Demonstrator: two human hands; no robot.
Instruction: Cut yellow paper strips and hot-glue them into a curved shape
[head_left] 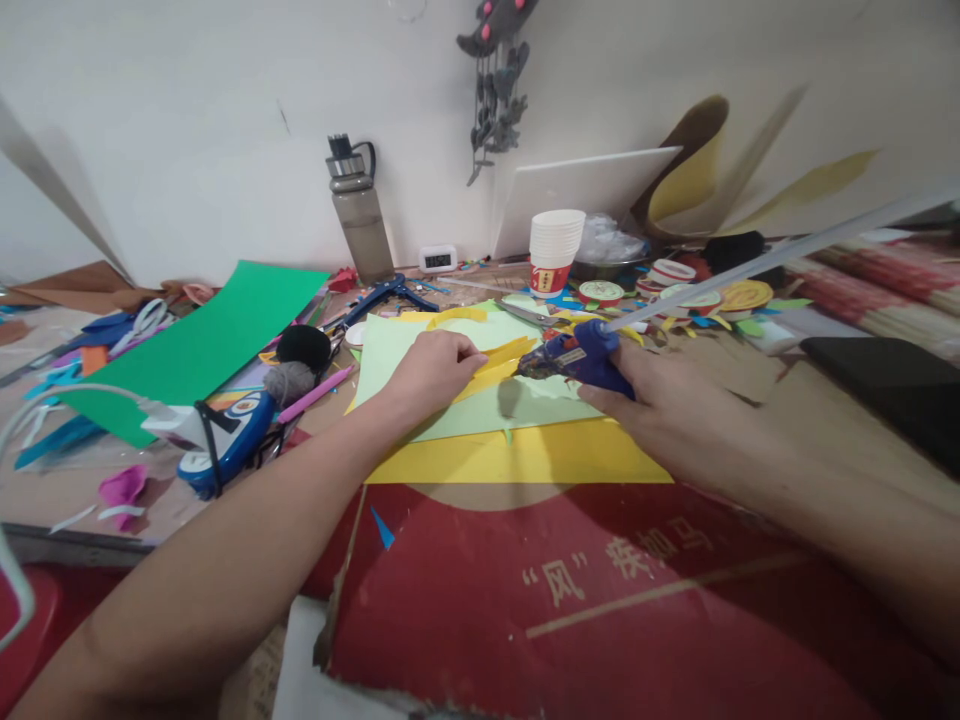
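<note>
My right hand (660, 405) is closed round a blue glue gun (577, 356) whose long clear glue stick (757, 262) juts back to the right. The gun's nozzle points left at a yellow paper strip (501, 362). My left hand (435, 370) pinches that strip, fingers pressed down on a pale green sheet (427, 385). Under the green sheet lies a yellow sheet (525, 460), and beneath both a red cardboard piece (570, 590) with printed characters.
A green foam sheet (210, 345), scissors (146, 318) and scraps lie at the left. A water bottle (360, 215), a small clock (437, 259), stacked paper cups (555, 250) and round paper decorations (697, 290) stand further back. A dark pad (892, 385) lies at the right.
</note>
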